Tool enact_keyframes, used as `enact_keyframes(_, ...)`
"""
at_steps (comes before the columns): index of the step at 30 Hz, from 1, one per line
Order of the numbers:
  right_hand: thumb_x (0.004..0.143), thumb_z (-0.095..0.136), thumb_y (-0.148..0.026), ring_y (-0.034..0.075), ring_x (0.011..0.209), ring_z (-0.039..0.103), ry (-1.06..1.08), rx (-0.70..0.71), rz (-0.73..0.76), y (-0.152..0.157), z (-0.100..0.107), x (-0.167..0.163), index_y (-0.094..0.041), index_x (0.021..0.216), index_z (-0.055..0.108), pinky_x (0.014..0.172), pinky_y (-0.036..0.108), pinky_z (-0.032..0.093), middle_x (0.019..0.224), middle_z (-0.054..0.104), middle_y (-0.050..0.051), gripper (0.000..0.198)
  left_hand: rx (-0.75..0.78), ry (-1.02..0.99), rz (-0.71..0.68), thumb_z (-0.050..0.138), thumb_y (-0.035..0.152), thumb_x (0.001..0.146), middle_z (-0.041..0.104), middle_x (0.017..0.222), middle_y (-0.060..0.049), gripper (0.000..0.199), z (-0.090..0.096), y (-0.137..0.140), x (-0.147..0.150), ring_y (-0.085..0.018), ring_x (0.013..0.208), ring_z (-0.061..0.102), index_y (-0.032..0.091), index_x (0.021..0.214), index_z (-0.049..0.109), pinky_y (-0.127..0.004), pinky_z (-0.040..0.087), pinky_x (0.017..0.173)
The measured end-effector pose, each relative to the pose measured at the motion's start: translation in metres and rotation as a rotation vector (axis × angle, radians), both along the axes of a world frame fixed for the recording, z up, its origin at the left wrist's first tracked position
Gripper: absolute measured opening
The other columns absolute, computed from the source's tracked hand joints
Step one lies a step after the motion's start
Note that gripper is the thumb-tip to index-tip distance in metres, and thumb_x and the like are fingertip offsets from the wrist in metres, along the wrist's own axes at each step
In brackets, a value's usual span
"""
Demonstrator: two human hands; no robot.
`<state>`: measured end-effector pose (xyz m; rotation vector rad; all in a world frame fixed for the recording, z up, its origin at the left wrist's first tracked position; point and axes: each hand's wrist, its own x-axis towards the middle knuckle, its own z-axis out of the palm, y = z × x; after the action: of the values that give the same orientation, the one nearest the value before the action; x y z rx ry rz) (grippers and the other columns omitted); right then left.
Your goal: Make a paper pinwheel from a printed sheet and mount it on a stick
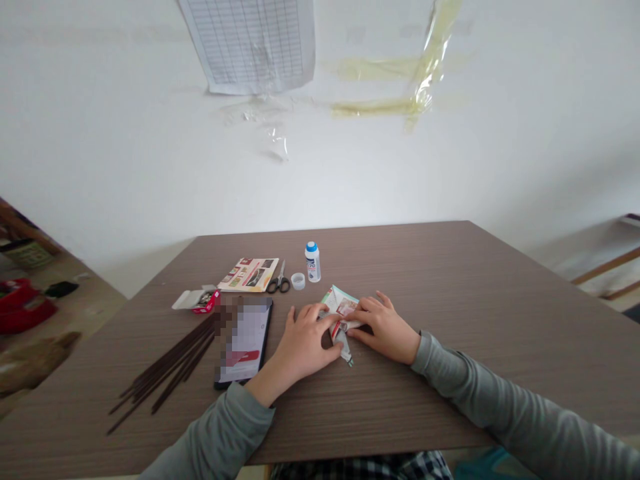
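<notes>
A small piece of folded printed paper (342,299) lies on the table between my hands, with a pointed top and a narrow crumpled tail toward me. My left hand (306,339) grips its left side, fingers curled over the edge and thumb by the tail. From the right, my right hand (384,328) pinches the paper's folds, thumb and index finger on it and other fingers raised. My fingers cover part of the folds. Just beyond stands a white bottle (313,265) with a blue cap.
Left of the bottle are a clear round lid or ring (298,281), scissors (279,283) and printed sheets (250,275). A small open red box (205,303), dark thin sticks (173,363) and a phone (247,341) lie on the left side of the table (475,287). A white wall rises behind.
</notes>
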<state>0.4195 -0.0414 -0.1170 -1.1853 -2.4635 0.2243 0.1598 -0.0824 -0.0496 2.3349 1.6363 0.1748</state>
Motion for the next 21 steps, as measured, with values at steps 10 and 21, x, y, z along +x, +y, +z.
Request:
enact_keyframes(10, 0.122, 0.09, -0.04, 0.037, 0.133, 0.086, 0.011, -0.023, 0.005, -0.0009, 0.0007, -0.0012, -0.035, 0.146, 0.097, 0.149, 0.089, 0.045, 0.132, 0.09, 0.01, 0.025, 0.043, -0.054, -0.014, 0.098, 0.036, 0.106, 0.081, 0.177, -0.017, 0.067, -0.0046, 0.004, -0.005, -0.05, 0.172, 0.071, 0.032, 0.171, 0.084, -0.086, 0.042, 0.155)
enact_keyframes(21, 0.12, 0.092, -0.033, 0.038, 0.129, 0.089, 0.012, 0.007, 0.013, -0.0029, 0.0037, -0.002, -0.034, 0.145, 0.099, 0.149, 0.087, 0.049, 0.129, 0.092, 0.012, 0.026, 0.003, -0.008, -0.028, 0.098, 0.038, 0.11, 0.079, 0.181, -0.016, 0.055, 0.0023, 0.0013, -0.0021, -0.051, 0.177, 0.068, 0.034, 0.164, 0.091, -0.089, 0.04, 0.156)
